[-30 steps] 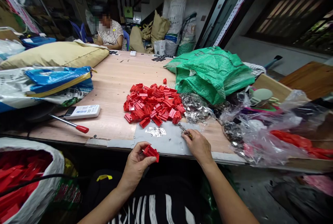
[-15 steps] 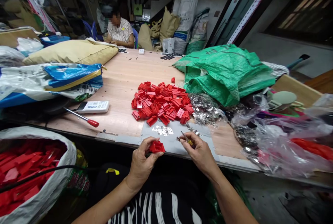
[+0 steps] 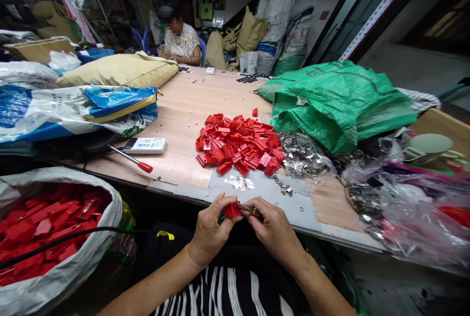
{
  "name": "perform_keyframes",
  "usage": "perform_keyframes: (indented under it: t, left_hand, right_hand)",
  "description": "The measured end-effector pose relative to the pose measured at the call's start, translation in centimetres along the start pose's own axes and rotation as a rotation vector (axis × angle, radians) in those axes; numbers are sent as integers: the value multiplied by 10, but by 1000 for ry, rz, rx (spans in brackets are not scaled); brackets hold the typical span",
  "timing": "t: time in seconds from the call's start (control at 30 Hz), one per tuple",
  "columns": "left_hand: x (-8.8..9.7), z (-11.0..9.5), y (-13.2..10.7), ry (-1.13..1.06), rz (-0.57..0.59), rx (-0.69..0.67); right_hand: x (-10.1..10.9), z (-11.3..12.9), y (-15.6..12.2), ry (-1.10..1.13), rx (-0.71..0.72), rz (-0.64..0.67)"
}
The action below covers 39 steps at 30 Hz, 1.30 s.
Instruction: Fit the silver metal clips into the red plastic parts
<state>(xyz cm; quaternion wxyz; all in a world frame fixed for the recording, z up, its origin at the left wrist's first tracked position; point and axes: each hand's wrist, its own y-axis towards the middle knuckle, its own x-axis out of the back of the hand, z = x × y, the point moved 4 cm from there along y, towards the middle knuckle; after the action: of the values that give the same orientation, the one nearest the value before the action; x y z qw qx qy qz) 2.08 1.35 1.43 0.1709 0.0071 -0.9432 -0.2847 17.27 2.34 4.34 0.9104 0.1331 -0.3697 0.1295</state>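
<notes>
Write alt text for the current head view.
A person's left hand holds a red piece while the right hand holds a slim tool up to it. Beyond, a table bears a heap of red pieces, small shiny parts and a green sack.

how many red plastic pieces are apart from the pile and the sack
2 in view: one red piece in the left hand, a second piece alone on the table behind the pile; others could be hidden.

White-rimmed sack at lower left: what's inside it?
Loose red pieces show through the open top of the white-rimmed sack; whatever lies beneath that top layer is covered.
</notes>
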Motion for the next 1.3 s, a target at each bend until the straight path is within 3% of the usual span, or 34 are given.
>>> perform_keyframes:
  t: [0.13, 0.37, 0.53, 0.97, 1.17, 1.3]
  left_hand:
    - [0, 1, -2, -37, 2, 16]
    - [0, 10, -9, -112, -28, 118]
    - [2, 6, -7, -102, -33, 69]
    - [-5, -2, -13, -114, 59, -53]
    - [-7, -1, -18, -217, 131, 26]
    - [-6, 0, -18, -303, 163, 119]
  right_hand:
    - [-4, 1, 1, 57, -5, 2]
    - [-5, -10, -1, 445, -137, 47]
    - [-4, -24, -1, 518, -251, -24]
    - [-26, -33, -2, 695, -287, 124]
    - [-33, -33, -17, 924, -373, 278]
    - [-33, -30, -24, 1031, -391, 275]
